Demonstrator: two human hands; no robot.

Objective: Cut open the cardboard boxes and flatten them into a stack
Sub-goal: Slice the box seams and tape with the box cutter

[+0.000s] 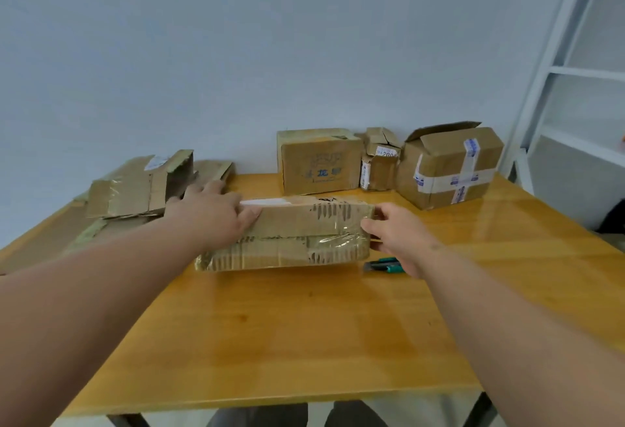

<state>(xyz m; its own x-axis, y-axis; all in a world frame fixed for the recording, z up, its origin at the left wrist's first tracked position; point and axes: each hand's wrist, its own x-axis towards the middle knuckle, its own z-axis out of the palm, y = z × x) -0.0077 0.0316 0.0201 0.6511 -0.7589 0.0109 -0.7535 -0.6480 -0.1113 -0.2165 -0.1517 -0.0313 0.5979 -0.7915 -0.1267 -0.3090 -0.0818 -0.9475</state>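
A long, worn cardboard box (294,233) wrapped in clear tape lies across the middle of the wooden table (287,332). My left hand (213,216) rests on its left end, fingers lying straight over the top edge. My right hand (395,233) grips its right end, thumb on the near face and fingers curled round the end. A green utility knife (384,265) lies on the table just below my right hand, partly hidden by it. A pile of flattened cardboard (135,189) sits at the far left.
Three boxes stand along the wall at the back: a plain brown box (319,161), a small crumpled box (380,161) and a box with white tape crossed over it (449,166). White shelving (581,71) rises at the right.
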